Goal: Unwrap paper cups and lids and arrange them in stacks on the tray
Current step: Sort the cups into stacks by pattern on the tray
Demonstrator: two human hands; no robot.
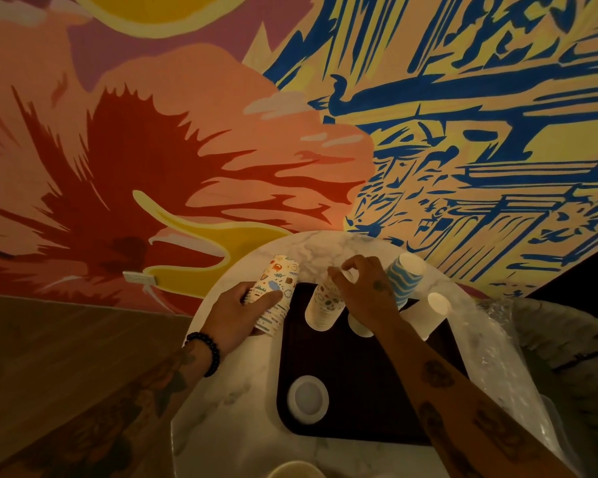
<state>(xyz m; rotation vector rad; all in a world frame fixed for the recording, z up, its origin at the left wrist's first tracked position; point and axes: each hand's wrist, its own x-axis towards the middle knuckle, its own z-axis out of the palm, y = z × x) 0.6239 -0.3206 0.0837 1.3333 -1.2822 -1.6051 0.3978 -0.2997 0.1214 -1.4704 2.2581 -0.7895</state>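
My left hand [237, 313] wraps a tilted stack of patterned cups [276, 294], held over the marble table [228, 408] just left of the dark tray [353, 384]. My right hand [363, 288] rests fingertips on top of a second patterned stack [321, 310] standing on the tray. Just right of that hand stands a blue-striped stack [404, 279]; nearer me a white lid [307, 399] lies on the tray. Far right, what seems clear wrap [497, 339], dimly lit.
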